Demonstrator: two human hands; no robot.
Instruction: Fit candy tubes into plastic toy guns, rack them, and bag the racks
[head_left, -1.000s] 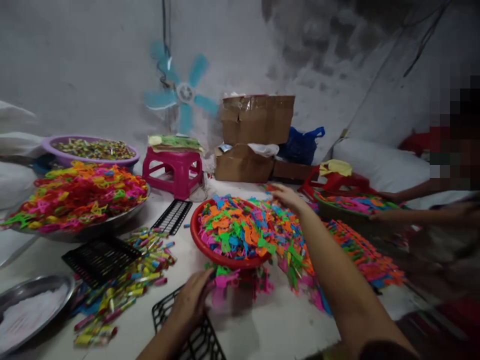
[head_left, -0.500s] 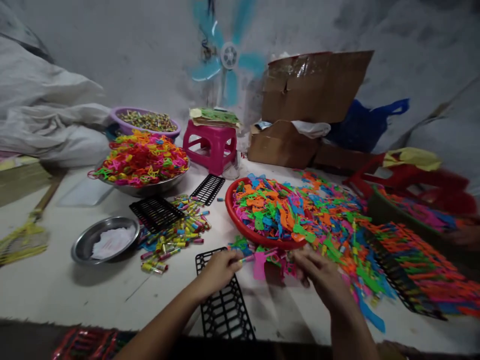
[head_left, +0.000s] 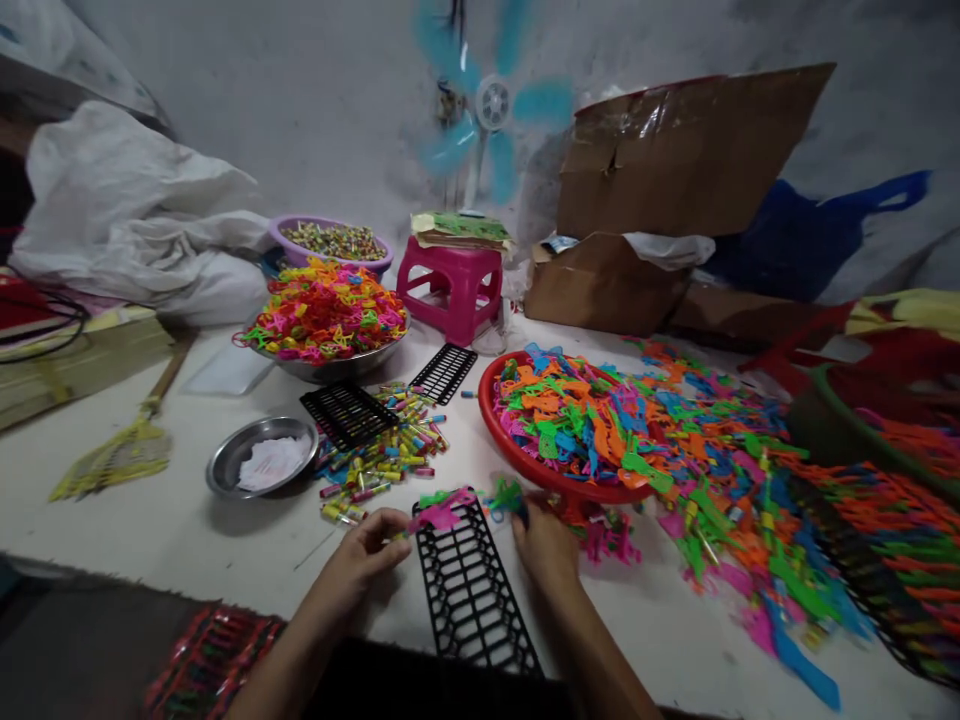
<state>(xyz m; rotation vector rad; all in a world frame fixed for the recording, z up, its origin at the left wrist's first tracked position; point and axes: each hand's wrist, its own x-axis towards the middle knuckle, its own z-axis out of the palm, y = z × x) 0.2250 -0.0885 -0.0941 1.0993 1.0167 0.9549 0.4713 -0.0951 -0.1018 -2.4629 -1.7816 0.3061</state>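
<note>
My left hand [head_left: 371, 550] is at the left of a black slotted plastic rack [head_left: 476, 590], thumb and fingers closed on the near end of a pink toy-gun-shaped piece [head_left: 442, 511]. That piece lies across the rack's far end, with a bit of green behind it. To the right of the rack, my right hand [head_left: 547, 548] is curled down at small green and blue plastic pieces [head_left: 508, 495]; its fingertips are partly hidden, so what they grip is unclear. Just beyond, a red basin [head_left: 499, 440] is heaped with colourful gun-shaped pieces.
Small capped tubes [head_left: 382, 460] lie left of centre beside a steel dish [head_left: 225, 470]. A metal bowl [head_left: 330, 370] of colourful pieces stands behind. Loose pieces [head_left: 720, 480] spread right towards a filled rack [head_left: 885, 570]. A fan [head_left: 493, 103] spins at the back.
The pink piece has moved left, from between my hands to the rack's far end. My right hand has shifted left towards the green and blue pieces. The view has turned left.
</note>
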